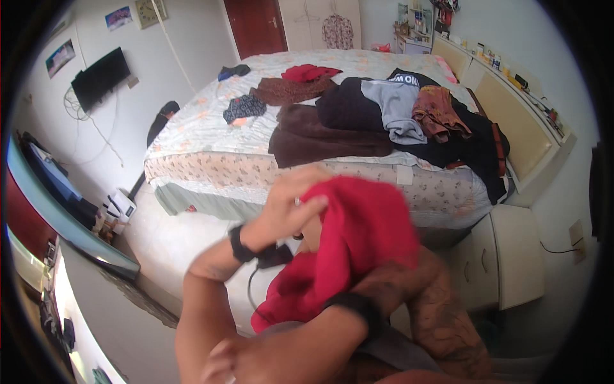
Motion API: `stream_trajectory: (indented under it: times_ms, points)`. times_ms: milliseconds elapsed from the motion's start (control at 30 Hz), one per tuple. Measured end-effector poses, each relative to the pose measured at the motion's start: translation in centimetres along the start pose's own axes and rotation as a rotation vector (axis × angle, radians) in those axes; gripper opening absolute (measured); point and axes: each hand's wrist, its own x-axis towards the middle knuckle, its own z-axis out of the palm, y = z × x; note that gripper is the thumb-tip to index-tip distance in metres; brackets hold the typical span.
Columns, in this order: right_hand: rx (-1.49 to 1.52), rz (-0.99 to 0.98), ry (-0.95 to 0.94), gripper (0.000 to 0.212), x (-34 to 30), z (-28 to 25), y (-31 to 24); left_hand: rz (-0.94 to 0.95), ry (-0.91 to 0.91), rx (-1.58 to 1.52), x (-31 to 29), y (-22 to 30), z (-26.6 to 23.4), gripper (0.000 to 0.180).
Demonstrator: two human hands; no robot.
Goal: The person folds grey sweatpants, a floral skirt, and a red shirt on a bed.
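Note:
A red garment (368,224) is bunched up in front of me and hangs down over the middle of the view. My left hand (294,201) is closed on its upper left edge, thumb over the cloth; a black band circles that wrist. Bent at the elbow, my tattooed right arm crosses below the garment, with another black band at its wrist. Close to the lower edge, my right hand (291,349) points left, in front of my left upper arm. Its fingers are blurred, and I cannot tell whether they hold anything. Cloth covers part of my right forearm.
Ahead stands a bed (198,141) with several clothes spread on it, including a brown garment (326,144) and a grey one (400,105). A nightstand (476,265) is at the right. A dark cord (251,291) hangs beside the red garment. A wall-mounted screen (101,77) is at the left.

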Motion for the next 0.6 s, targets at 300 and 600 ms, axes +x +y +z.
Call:
stream_trajectory:
  times_ms: [300, 600]
  points:
    - [-0.652, 0.859, 1.006, 0.073, -19.8, 1.0, -3.8, -0.514, -0.331, -0.394, -13.5, 0.7, 8.0, 0.019]
    - [-0.527, 1.498, 1.034, 0.03, -24.0, 10.4, 0.1, -0.307, -0.679, -0.659, -16.7, -1.3, 11.6, 0.03]
